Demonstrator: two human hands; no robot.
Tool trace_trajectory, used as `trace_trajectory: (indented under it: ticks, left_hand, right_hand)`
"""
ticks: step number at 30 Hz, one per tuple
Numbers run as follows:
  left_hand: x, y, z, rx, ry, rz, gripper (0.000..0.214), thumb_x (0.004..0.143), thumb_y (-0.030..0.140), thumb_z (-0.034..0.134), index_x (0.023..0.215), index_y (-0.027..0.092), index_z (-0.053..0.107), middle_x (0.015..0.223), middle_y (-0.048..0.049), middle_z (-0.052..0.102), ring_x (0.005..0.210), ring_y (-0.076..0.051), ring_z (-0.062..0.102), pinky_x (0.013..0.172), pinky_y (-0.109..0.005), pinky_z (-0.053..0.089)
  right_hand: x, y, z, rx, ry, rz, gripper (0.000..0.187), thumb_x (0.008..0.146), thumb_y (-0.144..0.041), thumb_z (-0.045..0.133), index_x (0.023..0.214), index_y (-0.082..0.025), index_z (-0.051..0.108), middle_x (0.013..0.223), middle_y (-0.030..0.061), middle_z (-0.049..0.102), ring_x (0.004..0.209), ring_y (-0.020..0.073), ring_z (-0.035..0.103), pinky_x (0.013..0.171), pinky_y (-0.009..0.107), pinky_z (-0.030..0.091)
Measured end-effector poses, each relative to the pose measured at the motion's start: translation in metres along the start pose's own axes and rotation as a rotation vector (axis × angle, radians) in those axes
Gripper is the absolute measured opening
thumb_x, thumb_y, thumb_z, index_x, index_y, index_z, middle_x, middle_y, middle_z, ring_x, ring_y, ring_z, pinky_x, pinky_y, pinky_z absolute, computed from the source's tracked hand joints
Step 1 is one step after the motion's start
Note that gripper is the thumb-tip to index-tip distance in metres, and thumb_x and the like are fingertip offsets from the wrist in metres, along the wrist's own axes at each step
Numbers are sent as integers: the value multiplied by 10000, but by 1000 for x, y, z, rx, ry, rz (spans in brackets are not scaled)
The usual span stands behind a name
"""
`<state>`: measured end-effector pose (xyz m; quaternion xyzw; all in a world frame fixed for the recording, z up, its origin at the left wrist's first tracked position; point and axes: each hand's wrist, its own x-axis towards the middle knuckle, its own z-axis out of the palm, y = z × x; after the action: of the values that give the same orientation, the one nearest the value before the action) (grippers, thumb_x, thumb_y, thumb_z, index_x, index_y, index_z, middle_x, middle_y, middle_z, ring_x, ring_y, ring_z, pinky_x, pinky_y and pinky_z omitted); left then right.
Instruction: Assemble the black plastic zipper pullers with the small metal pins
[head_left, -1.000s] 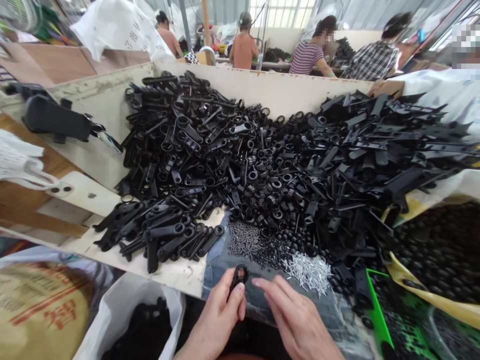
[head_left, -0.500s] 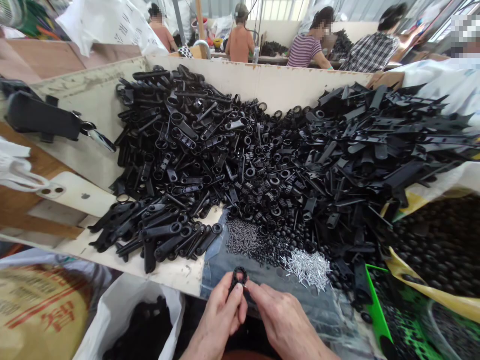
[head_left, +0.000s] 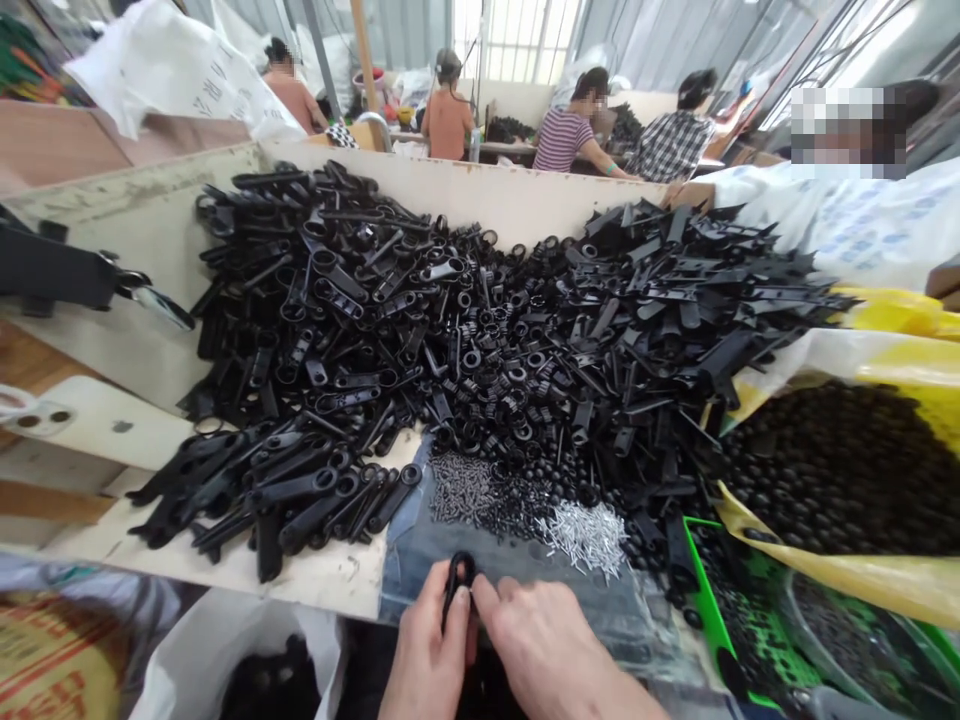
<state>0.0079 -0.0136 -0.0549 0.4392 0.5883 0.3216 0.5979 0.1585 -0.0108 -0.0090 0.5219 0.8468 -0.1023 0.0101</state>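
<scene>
My left hand (head_left: 426, 660) pinches a small black plastic ring part (head_left: 456, 578) at the near edge of the workbench. My right hand (head_left: 544, 650) lies beside it with its fingertips pressed against the same part. Both hands are closed around it over a grey cloth (head_left: 427, 540). Just beyond my fingers lie a pile of dark screws (head_left: 465, 490) and a pile of silver pins (head_left: 589, 535). A big heap of black plastic parts (head_left: 480, 340) fills the bench behind them.
A white-walled bin (head_left: 150, 230) holds the heap. A white phone (head_left: 82, 425) lies at left. A yellow bag of black round pieces (head_left: 840, 470) and a green crate (head_left: 720, 620) stand at right. A white bag (head_left: 195, 660) hangs below. Several people work at the back.
My right hand has closed in on the black part held by my left hand. The part has turned edge-on. The view has shifted right and down.
</scene>
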Motion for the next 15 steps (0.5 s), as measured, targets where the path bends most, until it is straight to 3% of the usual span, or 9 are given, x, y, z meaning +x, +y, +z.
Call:
trace_trajectory:
  ticks: [2, 4, 6, 8, 10, 12, 15]
  left_hand:
    - [2, 2, -13, 64, 30, 54, 393, 850, 569, 683, 1085, 255, 691, 550, 29, 551, 551, -198, 526, 574, -287, 431]
    - [6, 7, -29, 52, 91, 85, 416, 830, 583, 700, 1085, 255, 673, 551, 37, 534, 545, -185, 501, 547, -271, 408]
    - [11, 16, -41, -19, 121, 57, 448, 832, 616, 680, 1065, 236, 636, 528, 67, 478, 495, -144, 422, 482, -233, 327]
    - [16, 27, -45, -117, 125, -5, 478, 830, 636, 672, 1053, 220, 598, 520, 101, 420, 456, -99, 326, 444, -197, 222]
    - [18, 36, -40, -205, 113, -28, 502, 819, 640, 684, 1057, 212, 573, 529, 118, 400, 441, -73, 278, 435, -179, 167]
    - [19, 44, -32, -267, 95, -12, 507, 815, 630, 697, 1065, 210, 564, 541, 111, 445, 427, -58, 285, 427, -170, 172]
    - [22, 50, -24, -349, 44, -31, 547, 802, 629, 714, 1123, 211, 568, 578, 83, 548, 404, -51, 347, 416, -169, 219]
  right_hand:
    - [-9, 13, -12, 113, 13, -30, 263, 730, -54, 662, 918, -232, 706, 664, 1, 763, 518, 188, 704, 455, 255, 428]
    - [-11, 28, -27, 258, 111, -62, 251, 831, -62, 593, 855, -281, 713, 631, -40, 748, 540, 166, 710, 495, 241, 442]
    - [4, 41, -45, 361, 234, 3, 261, 968, -164, 521, 989, -303, 741, 715, -34, 774, 609, 162, 730, 540, 237, 461]
    - [37, 48, -61, 331, 242, 175, 238, 1016, -322, 547, 1189, -287, 707, 722, -28, 768, 670, 188, 748, 564, 251, 463]
    - [82, 51, -72, 176, 215, 333, 242, 1027, -402, 553, 1148, -277, 721, 770, -9, 782, 747, 197, 758, 625, 252, 474]
    - [127, 52, -76, 124, 210, 355, 236, 1031, -364, 547, 1064, -255, 754, 923, 49, 810, 883, 228, 764, 715, 276, 491]
    - [175, 49, -72, 81, 184, 377, 263, 1003, -322, 587, 963, -153, 784, 981, 168, 799, 942, 280, 758, 764, 313, 507]
